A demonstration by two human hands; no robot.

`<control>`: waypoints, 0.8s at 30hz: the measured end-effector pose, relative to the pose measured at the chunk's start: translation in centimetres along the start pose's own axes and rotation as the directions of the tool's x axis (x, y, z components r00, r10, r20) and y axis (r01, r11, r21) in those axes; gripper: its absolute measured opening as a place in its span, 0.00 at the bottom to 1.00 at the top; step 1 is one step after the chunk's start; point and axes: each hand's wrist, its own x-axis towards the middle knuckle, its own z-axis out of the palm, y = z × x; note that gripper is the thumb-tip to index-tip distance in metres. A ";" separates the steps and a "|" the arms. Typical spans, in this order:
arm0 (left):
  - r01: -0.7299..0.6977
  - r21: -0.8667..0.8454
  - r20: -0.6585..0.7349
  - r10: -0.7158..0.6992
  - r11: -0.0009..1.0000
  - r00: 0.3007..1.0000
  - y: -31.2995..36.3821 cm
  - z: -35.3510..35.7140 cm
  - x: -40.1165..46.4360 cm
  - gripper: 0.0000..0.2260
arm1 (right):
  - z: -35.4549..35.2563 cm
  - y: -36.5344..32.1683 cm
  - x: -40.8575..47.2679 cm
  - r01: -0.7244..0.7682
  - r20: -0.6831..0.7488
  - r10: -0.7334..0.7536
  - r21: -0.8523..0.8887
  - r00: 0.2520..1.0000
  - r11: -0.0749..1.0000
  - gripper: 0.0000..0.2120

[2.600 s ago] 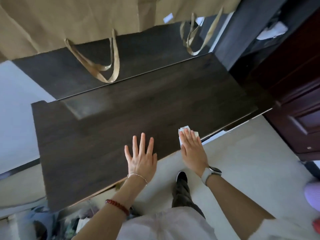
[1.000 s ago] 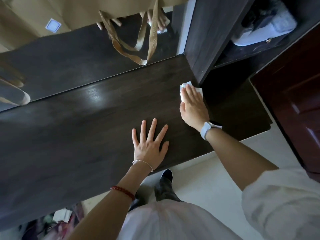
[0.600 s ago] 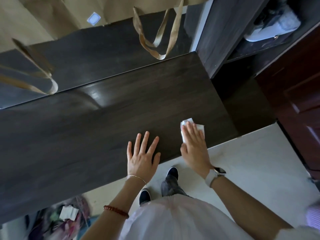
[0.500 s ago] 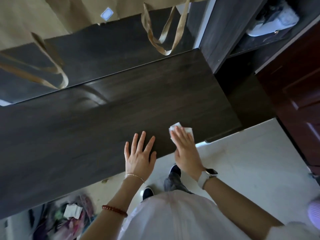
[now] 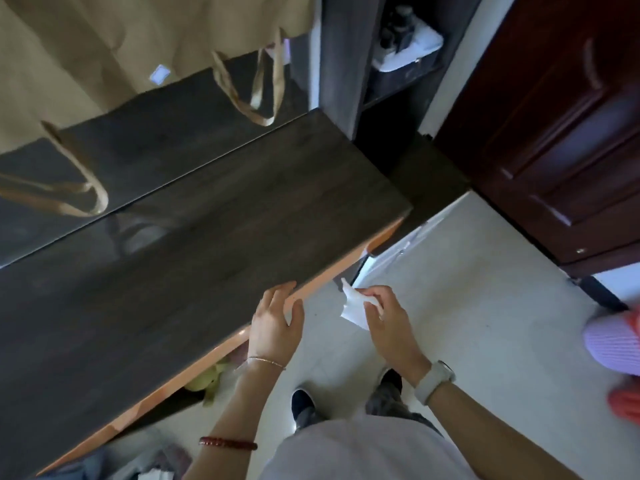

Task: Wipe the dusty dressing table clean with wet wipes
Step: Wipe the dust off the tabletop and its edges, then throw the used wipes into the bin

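The dark wood dressing table [image 5: 194, 258] runs across the left and middle of the view, with a mirror behind it. My left hand [image 5: 275, 322] is at the table's front edge, fingertips resting on the top, holding nothing. My right hand [image 5: 389, 317] is off the table, over the floor, pinching a crumpled white wet wipe [image 5: 353, 304] that hangs from its fingers to the right of the table's edge.
A brown paper bag [image 5: 104, 46] with looped handles hangs against the mirror. A dark shelf unit [image 5: 349, 64] stands at the table's right end, beside a red-brown wooden door [image 5: 561, 140]. Pale tiled floor [image 5: 467, 306] lies to the right; clutter sits under the table.
My right hand has lifted the wipe off the tabletop and pulled it back over the floor. My left hand has slid from flat on the top to the front edge.
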 end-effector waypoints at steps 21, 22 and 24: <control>-0.313 -0.116 0.383 0.334 0.943 0.862 39.2 39.9 -4.2 0.14 | -39.2 23.2 -9.2 -0.132 -0.778 0.482 0.471 0.403 0.872 0.14; -0.321 -0.114 0.396 0.339 0.940 0.853 40.0 40.9 -4.2 0.16 | -40.0 23.9 -9.0 -0.141 -0.768 0.498 0.485 0.404 0.863 0.14; -0.344 -0.081 0.454 0.342 0.935 0.823 41.7 43.6 -3.7 0.21 | -42.1 26.0 -8.3 -0.162 -0.740 0.538 0.521 0.405 0.838 0.14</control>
